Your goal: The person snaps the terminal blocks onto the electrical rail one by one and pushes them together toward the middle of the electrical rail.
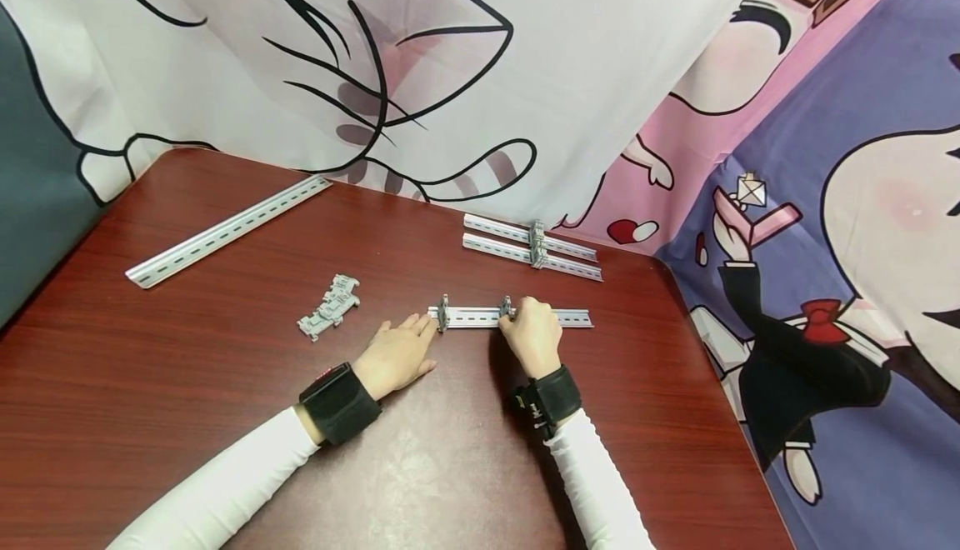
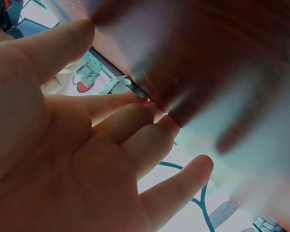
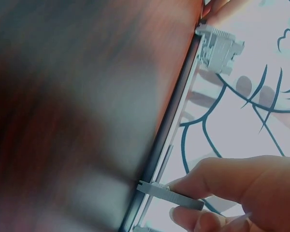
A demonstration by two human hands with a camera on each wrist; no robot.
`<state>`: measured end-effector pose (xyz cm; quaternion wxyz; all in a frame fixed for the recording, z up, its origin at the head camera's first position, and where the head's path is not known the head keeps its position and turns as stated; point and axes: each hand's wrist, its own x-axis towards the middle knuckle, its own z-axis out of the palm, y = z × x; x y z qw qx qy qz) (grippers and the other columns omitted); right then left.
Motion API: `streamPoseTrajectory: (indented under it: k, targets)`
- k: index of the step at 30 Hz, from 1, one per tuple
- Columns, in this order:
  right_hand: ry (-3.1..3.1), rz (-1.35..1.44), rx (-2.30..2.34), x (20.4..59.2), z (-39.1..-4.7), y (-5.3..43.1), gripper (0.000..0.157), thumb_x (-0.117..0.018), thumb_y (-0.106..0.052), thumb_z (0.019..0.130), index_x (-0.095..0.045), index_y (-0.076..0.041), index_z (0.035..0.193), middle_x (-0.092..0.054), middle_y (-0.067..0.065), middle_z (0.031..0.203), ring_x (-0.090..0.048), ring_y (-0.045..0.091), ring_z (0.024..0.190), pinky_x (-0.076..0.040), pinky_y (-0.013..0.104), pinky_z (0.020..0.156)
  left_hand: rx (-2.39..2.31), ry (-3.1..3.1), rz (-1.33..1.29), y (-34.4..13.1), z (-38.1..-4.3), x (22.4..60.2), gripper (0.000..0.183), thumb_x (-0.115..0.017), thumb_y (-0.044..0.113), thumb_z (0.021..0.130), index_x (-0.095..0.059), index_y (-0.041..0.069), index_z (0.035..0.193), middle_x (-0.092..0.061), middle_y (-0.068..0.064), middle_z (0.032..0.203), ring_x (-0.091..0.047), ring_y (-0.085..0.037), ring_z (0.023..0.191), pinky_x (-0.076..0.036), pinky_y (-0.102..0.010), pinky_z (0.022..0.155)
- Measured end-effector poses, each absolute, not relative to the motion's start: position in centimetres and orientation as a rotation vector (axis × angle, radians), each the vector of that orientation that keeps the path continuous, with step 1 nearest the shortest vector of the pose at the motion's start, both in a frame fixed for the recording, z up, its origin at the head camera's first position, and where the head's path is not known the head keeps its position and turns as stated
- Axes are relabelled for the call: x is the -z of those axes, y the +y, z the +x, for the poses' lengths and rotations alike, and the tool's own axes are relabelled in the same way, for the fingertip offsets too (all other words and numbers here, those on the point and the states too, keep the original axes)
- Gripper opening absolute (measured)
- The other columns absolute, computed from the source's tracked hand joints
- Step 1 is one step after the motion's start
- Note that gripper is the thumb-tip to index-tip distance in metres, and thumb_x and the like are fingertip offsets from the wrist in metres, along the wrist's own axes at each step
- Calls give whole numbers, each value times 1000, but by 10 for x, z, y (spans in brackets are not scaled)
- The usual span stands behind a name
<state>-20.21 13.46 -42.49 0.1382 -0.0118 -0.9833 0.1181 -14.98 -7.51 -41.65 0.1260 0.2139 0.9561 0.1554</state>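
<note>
A short slotted DIN rail (image 1: 472,317) is laid crosswise on the reddish-brown table (image 1: 420,492), directly in front of the person. Its left end is touched by the fingertips of the left hand (image 1: 397,354), which is held flat with fingers extended and thumb spread; nothing is grasped by it. Between the thumb and fingers of the right hand (image 1: 534,337), a thin grey terminal block (image 3: 171,195) is pinched, set across the rail near its middle with one end meeting it; whether it is fully clipped on cannot be told. Near the left end, just beside the left fingertips, a second grey block (image 1: 443,314) is seated across the same rail. To the left of the left hand, a staggered cluster of grey blocks (image 1: 330,308) is placed on the tabletop. Farther left, a longer slotted rail (image 1: 227,230) is set diagonally. Beyond the right hand, two roughly parallel rails (image 1: 491,245) are bridged by a row of grey blocks (image 1: 537,244). Both wrists are wrapped in black straps (image 1: 341,404).
</note>
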Motion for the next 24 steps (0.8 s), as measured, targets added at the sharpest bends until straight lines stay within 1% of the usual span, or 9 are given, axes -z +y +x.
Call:
streamPoseTrajectory:
  k: [3, 7, 11, 16, 19, 24]
  targets:
    - [-2831, -54, -346, 424, -203, 138, 43, -70, -17, 74, -36, -19, 49, -36, -5, 52, -52, 25, 49, -39, 40, 41, -451, 2782, 620, -75, -150, 416, 59, -61, 25, 95, -42, -5, 142, -41, -20, 150, -39, -36, 139, -32, -61, 108]
    - [-2818, -90, -353, 425, -204, 142, 44, -71, -18, 76, -38, -19, 47, -39, -4, 50, -54, 26, 49, -40, 40, 41, -450, 2781, 619, -75, -150, 416, 59, -61, 25, 95, -42, -5, 142, -41, -20, 150, -39, -36, 139, -32, -61, 108]
    - [-2816, -140, -352, 426, -204, 145, 40, -71, -18, 74, -42, -18, 47, -53, 3, 51, -62, 34, 56, -46, 45, 45, -450, 2782, 619, -75, -151, 417, 59, -60, 25, 95, -41, -5, 142, -41, -20, 150, -39, -36, 139, -32, -61, 108]
    - [-2810, -197, -377, 424, -204, 149, 30, -70, -15, 70, -48, -16, 49, -64, 13, 60, -65, 39, 63, -49, 49, 50, -450, 2780, 615, -74, -153, 418, 60, -60, 26, 96, -40, -5, 143, -40, -20, 151, -38, -36, 140, -31, -60, 109]
    - [-2808, -221, -395, 424, -204, 151, 26, -70, -14, 68, -50, -14, 50, -66, 15, 64, -65, 40, 65, -49, 50, 51, -447, 2781, 610, -74, -152, 417, 60, -59, 27, 96, -40, -4, 144, -40, -20, 151, -38, -36, 140, -31, -60, 109]
    - [-2806, -235, -378, 425, -202, 150, 26, -70, -14, 69, -50, -13, 51, -64, 15, 62, -65, 40, 64, -48, 49, 49, -457, 2798, 617, -76, -148, 417, 59, -60, 26, 95, -42, -5, 142, -42, -20, 149, -40, -36, 139, -32, -61, 107]
